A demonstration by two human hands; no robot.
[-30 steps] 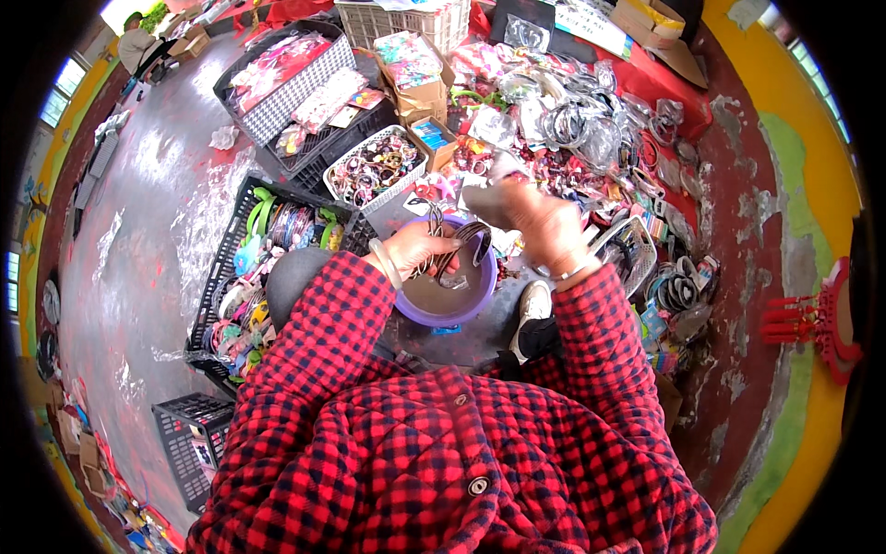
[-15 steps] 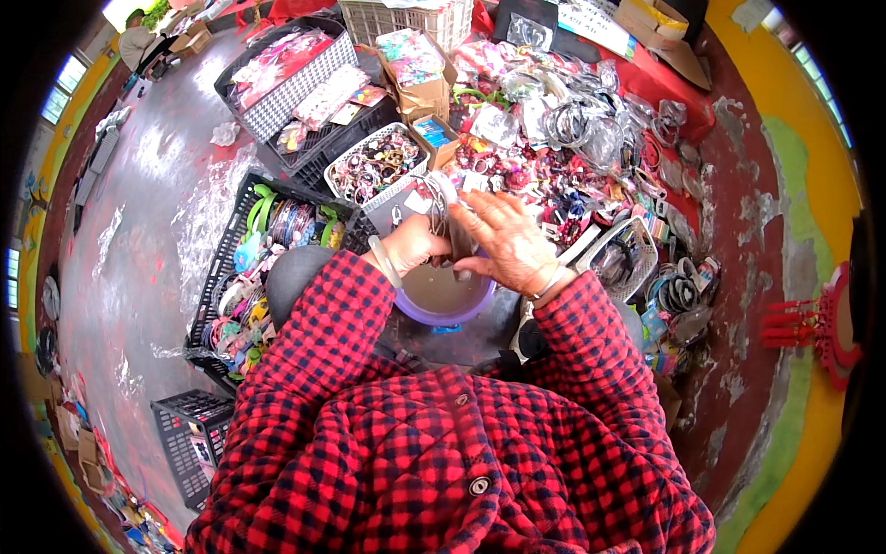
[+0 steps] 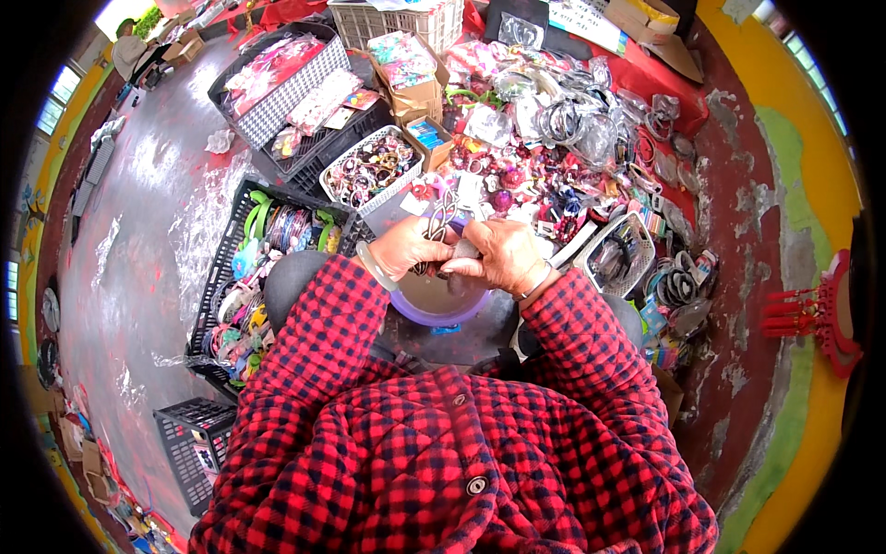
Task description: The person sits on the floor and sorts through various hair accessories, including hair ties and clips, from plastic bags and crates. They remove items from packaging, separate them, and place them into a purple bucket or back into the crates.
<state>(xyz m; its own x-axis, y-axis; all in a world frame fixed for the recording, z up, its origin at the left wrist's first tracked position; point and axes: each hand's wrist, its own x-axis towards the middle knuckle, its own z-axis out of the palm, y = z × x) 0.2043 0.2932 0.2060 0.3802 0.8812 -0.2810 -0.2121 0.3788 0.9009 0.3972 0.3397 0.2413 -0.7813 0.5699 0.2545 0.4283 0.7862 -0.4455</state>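
Observation:
A dark, open-work headband with a braided look (image 3: 443, 214) stands up between my hands over a purple basin (image 3: 439, 319). The basin holds murky, greyish water. My left hand (image 3: 408, 247) pinches the headband's near part between thumb and fingers. Close beside it, my right hand (image 3: 506, 258) is closed on a small grey wad, perhaps a cloth (image 3: 464, 249), which touches or nearly touches the headband. The right fingers hide part of the wad, and the headband's lower end is partly behind the hands.
A black crate of headbands (image 3: 238, 286) stands at the left. Ahead are a white basket of hair ties (image 3: 420, 173), a cardboard box (image 3: 417, 102) and a heap of packaged hair accessories (image 3: 526, 157). Another white basket (image 3: 646, 268) stands at the right.
My right hand has come down from its raised, spread pose and closed on the grey wad. The headband now shows turned, its braided pattern facing up.

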